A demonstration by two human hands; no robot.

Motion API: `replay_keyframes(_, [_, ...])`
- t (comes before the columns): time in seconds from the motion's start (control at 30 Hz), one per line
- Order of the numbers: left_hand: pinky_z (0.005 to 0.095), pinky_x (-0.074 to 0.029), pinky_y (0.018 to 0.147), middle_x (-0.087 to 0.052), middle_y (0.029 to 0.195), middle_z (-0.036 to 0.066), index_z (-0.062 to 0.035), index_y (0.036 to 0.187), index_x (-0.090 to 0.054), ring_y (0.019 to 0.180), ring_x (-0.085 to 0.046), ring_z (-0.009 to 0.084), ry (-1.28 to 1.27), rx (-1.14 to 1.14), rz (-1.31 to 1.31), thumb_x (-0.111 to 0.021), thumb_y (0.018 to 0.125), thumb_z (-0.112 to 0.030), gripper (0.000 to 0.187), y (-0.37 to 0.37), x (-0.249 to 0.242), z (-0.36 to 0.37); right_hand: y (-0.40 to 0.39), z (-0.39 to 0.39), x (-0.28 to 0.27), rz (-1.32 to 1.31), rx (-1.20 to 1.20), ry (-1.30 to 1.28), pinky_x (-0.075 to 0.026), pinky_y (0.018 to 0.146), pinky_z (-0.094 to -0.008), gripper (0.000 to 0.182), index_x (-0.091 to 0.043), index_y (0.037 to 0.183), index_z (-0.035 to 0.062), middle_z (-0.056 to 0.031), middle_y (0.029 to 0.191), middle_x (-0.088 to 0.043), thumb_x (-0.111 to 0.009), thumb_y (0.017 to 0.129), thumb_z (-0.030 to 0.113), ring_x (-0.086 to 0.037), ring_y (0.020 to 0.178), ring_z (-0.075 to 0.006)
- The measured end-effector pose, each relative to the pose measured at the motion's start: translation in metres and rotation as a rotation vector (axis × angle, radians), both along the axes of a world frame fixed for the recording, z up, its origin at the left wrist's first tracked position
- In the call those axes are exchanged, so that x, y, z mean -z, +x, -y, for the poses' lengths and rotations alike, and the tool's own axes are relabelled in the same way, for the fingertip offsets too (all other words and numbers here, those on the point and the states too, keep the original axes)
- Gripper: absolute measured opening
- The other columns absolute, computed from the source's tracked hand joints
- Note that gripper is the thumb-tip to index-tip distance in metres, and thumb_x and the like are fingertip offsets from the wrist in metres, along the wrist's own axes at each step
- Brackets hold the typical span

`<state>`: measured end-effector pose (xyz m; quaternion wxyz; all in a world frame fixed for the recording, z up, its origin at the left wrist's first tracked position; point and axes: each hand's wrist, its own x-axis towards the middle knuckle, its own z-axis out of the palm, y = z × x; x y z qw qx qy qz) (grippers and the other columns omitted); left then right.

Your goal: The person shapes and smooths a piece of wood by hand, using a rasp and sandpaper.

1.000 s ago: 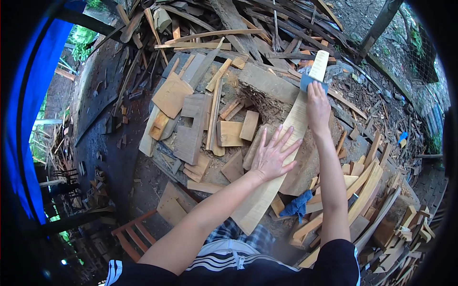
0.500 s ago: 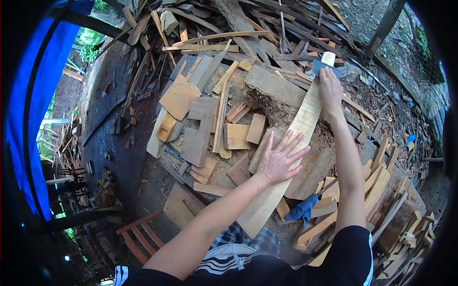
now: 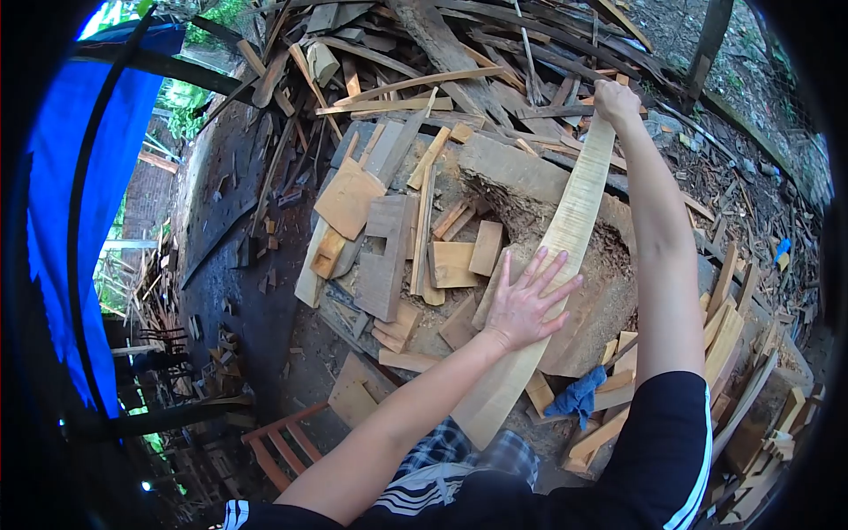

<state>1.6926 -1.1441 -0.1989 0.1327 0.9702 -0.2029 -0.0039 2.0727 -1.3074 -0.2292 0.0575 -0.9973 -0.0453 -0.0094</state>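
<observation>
A long, pale curved board [image 3: 572, 221] slants from my lap up to the far right. My left hand [image 3: 523, 305] lies flat on its lower middle, fingers spread. At the board's far end is my right hand [image 3: 617, 102], its fingers curled round the tip. The dark flat piece seen there earlier does not show now. Under the board stands a thick, rough wooden block [image 3: 517, 168] with a hollowed, crumbly side.
Left of the board lie a grey block with a square hole [image 3: 387, 256] and several offcuts. A blue cloth [image 3: 576, 396] rests on wood at the lower right. Scrap wood [image 3: 380, 53] is piled behind, and a red slatted rack [image 3: 283, 442] stands lower left.
My right hand has slid farther up to the board's far end, and the dark flat piece is no longer visible. My left hand stays on the board. The view has shifted slightly.
</observation>
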Motion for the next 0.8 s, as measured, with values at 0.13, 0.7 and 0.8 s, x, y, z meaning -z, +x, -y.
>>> replay_keyframes(0.13, [0.0689, -0.006, 0.116, -0.025, 0.162, -0.001, -0.0422, 0.145, -0.044, 0.15, -0.019, 0.0249, -0.021, -0.016, -0.001, -0.063, 0.083, -0.05, 0.065, -0.001, 0.003, -0.001, -0.018, 0.009, -0.004, 0.182, -0.252, -0.206, -0.057, 0.073, -0.0491, 0.015, -0.061, 0.099, 0.0089, -0.01, 0.098, -0.07, -0.048, 0.093, 0.014, -0.071, 0.092, -0.0313])
replay_keyframes(0.7, [0.07, -0.009, 0.116, -0.026, 0.161, -0.003, -0.0441, 0.144, -0.045, 0.151, -0.017, 0.0235, -0.031, 0.016, -0.024, -0.064, 0.082, -0.047, 0.064, 0.0, 0.004, -0.001, -0.132, 0.028, 0.0, 0.385, -0.425, -0.159, -0.056, 0.081, -0.0439, 0.036, -0.057, 0.127, 0.0065, -0.0103, 0.133, -0.06, -0.055, 0.091, 0.014, -0.064, 0.113, -0.031])
replay_keyframes(0.8, [0.0694, -0.009, 0.116, -0.026, 0.161, -0.004, -0.0442, 0.143, -0.046, 0.15, -0.018, 0.0237, -0.039, 0.012, -0.034, -0.065, 0.082, -0.047, 0.065, 0.001, 0.002, -0.001, -0.123, 0.016, 0.0, 0.393, -0.294, -0.057, -0.055, 0.08, -0.0459, 0.027, -0.059, 0.117, 0.0061, -0.0096, 0.125, -0.063, -0.054, 0.092, 0.015, -0.065, 0.109, -0.0316])
